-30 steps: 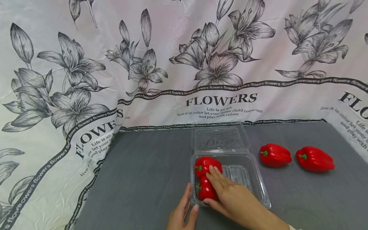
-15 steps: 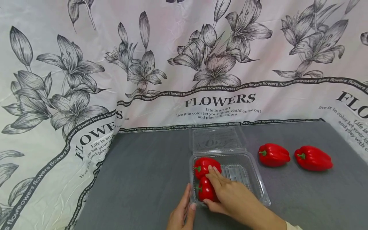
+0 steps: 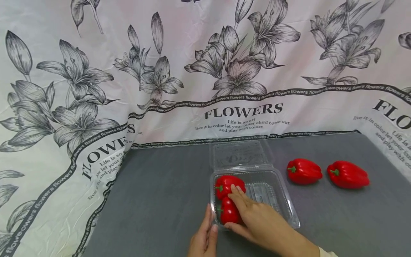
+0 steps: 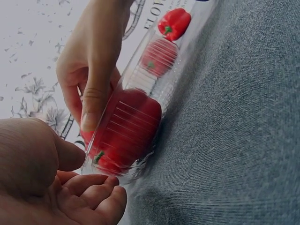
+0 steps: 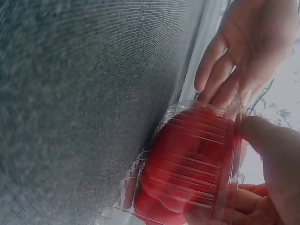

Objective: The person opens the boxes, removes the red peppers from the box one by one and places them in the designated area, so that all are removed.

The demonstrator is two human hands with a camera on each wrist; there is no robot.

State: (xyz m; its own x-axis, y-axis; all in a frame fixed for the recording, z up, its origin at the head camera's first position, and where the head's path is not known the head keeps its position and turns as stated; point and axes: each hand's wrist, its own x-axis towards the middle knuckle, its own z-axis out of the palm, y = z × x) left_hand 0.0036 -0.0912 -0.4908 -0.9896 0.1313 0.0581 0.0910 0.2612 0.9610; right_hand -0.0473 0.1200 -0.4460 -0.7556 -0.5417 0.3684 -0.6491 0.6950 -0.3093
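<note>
A clear plastic clamshell container (image 3: 287, 200) stands on the grey table, its lid (image 3: 239, 155) folded back. Two red bell peppers lie in its left half: a far pepper (image 3: 224, 184) and a near pepper (image 3: 228, 213). My right hand (image 3: 263, 219) reaches in from the right and holds the near pepper, thumb on its front side and fingers over its far side. Those fingertips also touch the far pepper. At the container's front left corner, my left hand (image 3: 203, 237) holds the plastic between thumb and fingers, as the left wrist view shows.
Two more red bell peppers, one closer (image 3: 304, 171) and one farther right (image 3: 348, 174), lie on the table (image 3: 160, 200) right of the container. A white cloth (image 3: 167, 125) with printed flowers and lettering hangs behind and along the left side.
The whole head view shifts slightly left. Both hands, the container and the peppers keep nearly the same places relative to each other.
</note>
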